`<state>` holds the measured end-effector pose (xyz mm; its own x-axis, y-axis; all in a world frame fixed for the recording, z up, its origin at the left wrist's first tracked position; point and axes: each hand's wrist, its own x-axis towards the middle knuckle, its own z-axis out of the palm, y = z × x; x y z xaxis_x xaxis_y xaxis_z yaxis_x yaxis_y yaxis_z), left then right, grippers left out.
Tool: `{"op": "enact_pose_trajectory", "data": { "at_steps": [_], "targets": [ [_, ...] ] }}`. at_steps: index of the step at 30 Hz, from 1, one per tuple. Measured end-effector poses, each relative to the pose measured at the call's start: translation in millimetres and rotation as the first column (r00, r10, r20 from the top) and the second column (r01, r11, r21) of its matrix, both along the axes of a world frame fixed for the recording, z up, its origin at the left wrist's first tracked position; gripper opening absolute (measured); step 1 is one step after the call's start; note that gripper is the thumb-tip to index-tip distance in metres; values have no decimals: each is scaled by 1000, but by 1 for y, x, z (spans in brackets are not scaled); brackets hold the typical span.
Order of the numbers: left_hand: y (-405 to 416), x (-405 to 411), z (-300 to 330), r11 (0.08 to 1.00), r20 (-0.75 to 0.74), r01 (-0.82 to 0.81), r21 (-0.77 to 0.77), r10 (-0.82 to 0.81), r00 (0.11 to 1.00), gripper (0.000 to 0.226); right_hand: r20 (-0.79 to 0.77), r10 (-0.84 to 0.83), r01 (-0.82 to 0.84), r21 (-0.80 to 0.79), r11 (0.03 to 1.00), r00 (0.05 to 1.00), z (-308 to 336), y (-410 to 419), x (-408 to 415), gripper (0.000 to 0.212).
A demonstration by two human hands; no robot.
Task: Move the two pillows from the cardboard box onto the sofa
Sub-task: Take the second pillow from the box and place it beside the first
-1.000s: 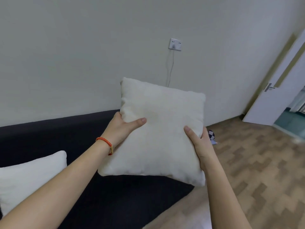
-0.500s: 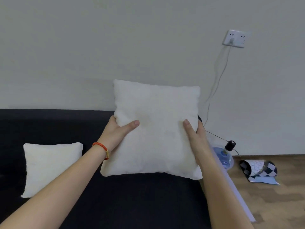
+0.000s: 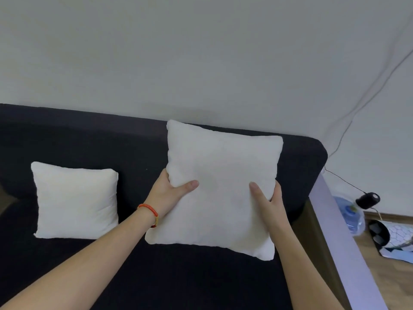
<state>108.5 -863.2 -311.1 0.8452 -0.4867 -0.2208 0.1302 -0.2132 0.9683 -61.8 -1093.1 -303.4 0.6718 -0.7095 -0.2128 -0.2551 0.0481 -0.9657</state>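
Head view: the fingers are mostly hidden behind the second pillow, with only the thumbs pressed against its front face. The left hand clamps the left edge about halfway up, and the right hand clamps the right edge at a similar height. Both are closed firmly on the pillow, which is upright and slightly tilted, its lower right corner dipping lowest. It hangs over the right end of the sofa, its top edge against the backrest line; whether its bottom edge touches the seat I cannot tell.

The first pillow already leans against the backrest further left, well apart from the held one. The cardboard box is out of view.

This looks like the last step: placing the second pillow. The next move calls for lowering it until the bottom rests on the seat, leaning it back, then loosening both hands together so it does not topple forward.
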Motion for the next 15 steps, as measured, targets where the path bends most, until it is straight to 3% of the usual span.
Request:
{"op": "enact_pose_trajectory", "data": {
  "at_steps": [11,15],
  "targets": [
    [-14,24,-201,997,-94,-42,62,48,994,91,-108,66,-55,101,993,992,-203,-29,33,101],
    [-11,30,-248,995,-69,-35,95,42,997,79,-122,100,-88,97,991,987,-255,-29,42,91]
  ]
}}
